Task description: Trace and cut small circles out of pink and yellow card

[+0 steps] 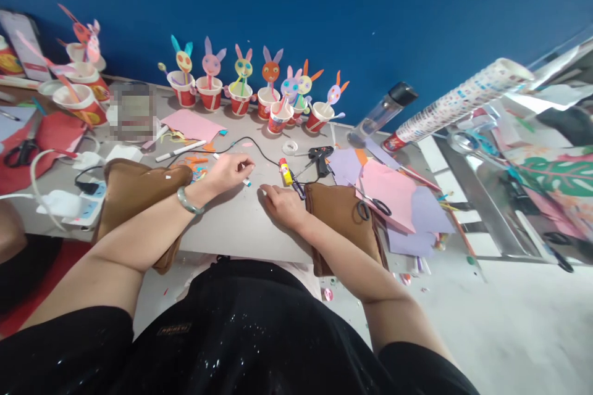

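Note:
My left hand, with a bangle on its wrist, is held over the table with fingers curled and the tips close together. Whether something small sits in the pinch is hidden. A white stick with a blue tip lies just below it. My right hand rests on the tabletop, fingers loosely stretched to the left, holding nothing visible. Close behind it are a yellow and red glue stick and a black hot glue gun. Both forearms lie over brown cushions.
Several paper cups with paper rabbits line the blue wall. Scissors lie on pink paper at right. A clear bottle and a patterned tube lean behind. A power strip with cords is at left, beside another person.

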A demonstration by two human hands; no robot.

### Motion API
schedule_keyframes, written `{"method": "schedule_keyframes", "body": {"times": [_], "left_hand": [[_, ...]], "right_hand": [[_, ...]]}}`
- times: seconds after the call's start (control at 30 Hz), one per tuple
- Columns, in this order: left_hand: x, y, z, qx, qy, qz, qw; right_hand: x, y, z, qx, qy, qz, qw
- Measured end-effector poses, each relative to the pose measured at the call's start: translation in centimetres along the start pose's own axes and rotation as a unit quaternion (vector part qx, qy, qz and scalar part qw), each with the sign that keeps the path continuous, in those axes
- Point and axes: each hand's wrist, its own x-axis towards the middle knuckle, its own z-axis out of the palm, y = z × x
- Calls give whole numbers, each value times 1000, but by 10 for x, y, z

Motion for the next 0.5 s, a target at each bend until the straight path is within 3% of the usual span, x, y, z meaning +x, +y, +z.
{"method": "schedule_keyframes", "body": {"times": [0.1,0.17,0.27,0.33,0.4,0.5], "left_hand": [[2,1,-2,1,-7,8,1000],[3,1,-4,-2,-12,13,1000],[4,1,-4,-10,-22,21,999],[5,1,-4,-15,-25,24,999],[5,1,-3,-16,-30,23,999],[6,1,-2,-13,-41,15,999]], "right_hand": [[-18,-5,-25,-14,-20,-108,994],[-38,-6,-46,-15,8,-167,986],[-73,2,-71,-14,79,-168,982],[-96,15,-80,-20,138,-89,986],[-117,31,-82,-17,177,44,983],[-140,56,-77,-22,217,257,942]]}}
